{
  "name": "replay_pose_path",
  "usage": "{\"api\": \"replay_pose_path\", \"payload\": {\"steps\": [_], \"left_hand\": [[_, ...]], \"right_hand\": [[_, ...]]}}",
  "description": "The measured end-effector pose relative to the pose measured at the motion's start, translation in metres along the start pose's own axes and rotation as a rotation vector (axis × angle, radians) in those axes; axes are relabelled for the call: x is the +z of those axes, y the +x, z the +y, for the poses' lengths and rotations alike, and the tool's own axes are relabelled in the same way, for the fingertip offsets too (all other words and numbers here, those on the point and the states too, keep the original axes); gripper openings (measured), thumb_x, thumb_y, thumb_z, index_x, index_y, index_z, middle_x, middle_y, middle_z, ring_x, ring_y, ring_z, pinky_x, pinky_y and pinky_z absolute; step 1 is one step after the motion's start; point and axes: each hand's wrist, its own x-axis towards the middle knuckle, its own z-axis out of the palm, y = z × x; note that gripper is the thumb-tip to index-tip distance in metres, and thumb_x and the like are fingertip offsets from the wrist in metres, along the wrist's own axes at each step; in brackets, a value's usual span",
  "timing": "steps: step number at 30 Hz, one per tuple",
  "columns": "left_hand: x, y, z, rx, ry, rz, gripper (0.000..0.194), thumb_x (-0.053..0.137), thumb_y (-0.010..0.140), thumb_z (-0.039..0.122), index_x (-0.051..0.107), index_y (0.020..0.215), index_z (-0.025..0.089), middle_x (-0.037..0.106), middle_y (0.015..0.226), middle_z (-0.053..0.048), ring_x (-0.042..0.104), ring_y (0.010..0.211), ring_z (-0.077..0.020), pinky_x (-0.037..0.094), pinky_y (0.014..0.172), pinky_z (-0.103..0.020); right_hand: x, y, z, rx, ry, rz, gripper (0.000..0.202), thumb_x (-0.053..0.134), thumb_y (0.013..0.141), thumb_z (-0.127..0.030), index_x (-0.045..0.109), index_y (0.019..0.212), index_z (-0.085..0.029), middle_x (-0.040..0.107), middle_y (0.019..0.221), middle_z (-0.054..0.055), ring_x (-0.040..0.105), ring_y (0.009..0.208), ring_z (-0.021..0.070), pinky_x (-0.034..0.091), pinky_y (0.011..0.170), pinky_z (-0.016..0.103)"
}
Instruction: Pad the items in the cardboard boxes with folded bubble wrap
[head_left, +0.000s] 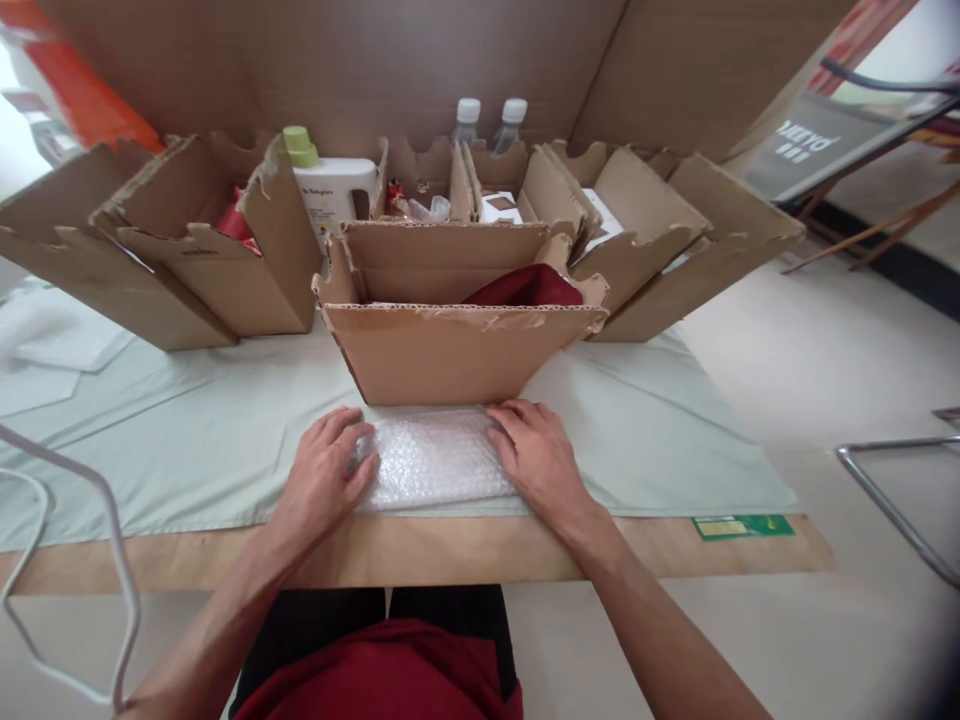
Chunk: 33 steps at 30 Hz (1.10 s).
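The bubble-wrapped bundle (435,458), soft, light and likely fragile, lies on the tabletop (420,550) before the open cardboard box (450,350), so we press our left hand (324,470) and right hand (536,458) flat, fingers spread, on its ends.

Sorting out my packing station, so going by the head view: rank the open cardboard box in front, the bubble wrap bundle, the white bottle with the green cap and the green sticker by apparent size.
1. Open cardboard box
2. Bubble wrap bundle
3. White bottle, farther back and partly hidden, so unsure
4. Green sticker
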Motion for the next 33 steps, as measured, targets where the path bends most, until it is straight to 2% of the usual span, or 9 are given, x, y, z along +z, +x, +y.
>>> {"api": "replay_pose_path", "payload": {"steps": [5,12,15,19,23,25,28,30,33], "left_hand": [[-0.008,-0.001,0.013,-0.022,-0.064,0.1,0.011,0.054,0.089,0.014,0.062,0.087,0.021,0.066,0.134,-0.017,0.065,0.123,-0.0326,0.057,0.098,-0.051],[-0.078,-0.008,0.052,0.183,-0.167,0.437,0.023,0.062,0.087,0.0,0.056,0.089,0.022,0.067,0.135,-0.01,0.062,0.133,-0.0265,0.052,0.108,-0.044],[-0.098,-0.03,0.047,0.268,-0.247,0.246,0.026,0.058,0.085,-0.001,0.054,0.09,0.024,0.072,0.128,-0.007,0.061,0.136,-0.0256,0.048,0.115,-0.046],[-0.105,-0.068,0.017,0.168,-0.277,-0.219,0.038,0.061,0.089,0.028,0.059,0.127,0.029,0.072,0.133,-0.008,0.063,0.133,-0.0315,0.058,0.104,-0.047],[-0.099,-0.073,0.013,0.003,-0.271,-0.159,0.045,0.059,0.095,0.043,0.055,0.139,0.034,0.072,0.132,-0.007,0.07,0.12,-0.0307,0.064,0.092,-0.044],[-0.088,-0.061,0.027,0.038,-0.243,-0.092,0.044,0.056,0.099,0.038,0.053,0.143,0.033,0.065,0.143,-0.009,0.064,0.13,-0.0304,0.06,0.102,-0.047],[-0.058,-0.039,0.047,0.181,-0.099,-0.068,0.056,0.053,0.102,0.035,0.04,0.155,0.027,0.04,0.166,-0.014,0.035,0.156,-0.034,0.042,0.121,-0.056],[-0.033,-0.03,0.051,0.21,-0.003,-0.094,0.063,0.051,0.103,0.043,0.033,0.159,0.02,0.03,0.17,-0.019,0.023,0.16,-0.0368,0.031,0.125,-0.061],[-0.002,-0.024,0.043,0.187,0.07,-0.19,0.078,0.051,0.099,0.062,0.034,0.158,0.013,0.032,0.167,-0.026,0.025,0.158,-0.0419,0.024,0.125,-0.065]], "right_hand": [[0.0,-0.004,-0.002,-0.011,0.048,0.157,0.012,0.059,0.097,-0.017,0.066,0.087,-0.02,0.076,0.109,0.01,0.071,0.099,0.0261,0.049,0.08,0.039],[-0.07,-0.018,-0.035,-0.138,0.247,0.44,0.022,0.066,0.088,-0.002,0.059,0.097,-0.021,0.065,0.135,0.014,0.071,0.106,0.0233,0.056,0.089,0.043],[-0.086,-0.034,-0.045,-0.253,0.288,0.358,0.027,0.062,0.085,0.004,0.059,0.097,-0.02,0.071,0.124,0.012,0.07,0.108,0.0229,0.056,0.086,0.039],[-0.083,-0.071,-0.04,-0.254,0.4,-0.024,0.015,0.061,0.095,-0.019,0.059,0.11,-0.022,0.076,0.11,0.007,0.073,0.099,0.0216,0.057,0.086,0.038],[-0.078,-0.095,-0.033,-0.098,0.456,-0.218,0.059,0.048,0.103,-0.056,0.043,0.152,-0.022,0.072,0.127,0.013,0.07,0.117,0.0281,0.058,0.096,0.043],[-0.071,-0.09,-0.038,-0.067,0.426,-0.184,0.055,0.044,0.107,-0.048,0.039,0.156,-0.025,0.069,0.134,0.013,0.067,0.124,0.0278,0.055,0.102,0.044],[-0.047,-0.063,-0.056,-0.113,0.274,-0.161,0.053,0.049,0.105,-0.033,0.04,0.157,-0.024,0.059,0.151,0.014,0.055,0.141,0.0296,0.049,0.112,0.049],[-0.025,-0.041,-0.07,-0.167,0.166,-0.237,0.056,0.051,0.103,-0.032,0.042,0.157,-0.019,0.049,0.16,0.016,0.044,0.15,0.0323,0.044,0.117,0.052],[0.002,-0.019,-0.08,-0.208,0.082,-0.382,0.063,0.059,0.1,-0.04,0.047,0.155,-0.012,0.043,0.164,0.019,0.038,0.153,0.0356,0.037,0.122,0.055]]}}
